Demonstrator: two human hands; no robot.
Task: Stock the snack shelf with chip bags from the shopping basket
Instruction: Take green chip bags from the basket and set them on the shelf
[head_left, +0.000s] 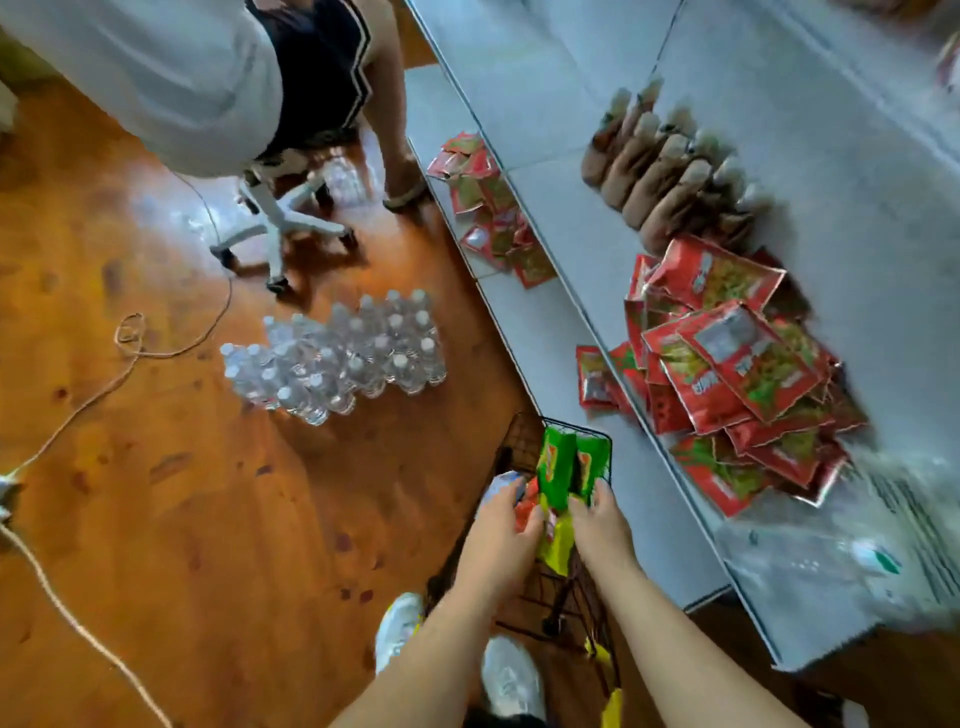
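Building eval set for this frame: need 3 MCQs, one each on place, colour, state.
1. Where is the basket?
A. on the shelf
B. on the floor by the shelf
C. on the chair

2. What colour are the bags the hands reach for?
A. green
B. blue
C. white

3. How do the hands stand?
A. both idle at the sides
B. both down in the basket at the bags
C. one on the shelf

Key: 1 B, its wire rim sits low beside the shelf edge; 2 A, upright green packs; 3 B, left hand and right hand both touch bags there.

Basket (602, 436) contents mostly hidden; red packets' (737, 358) print blurred.
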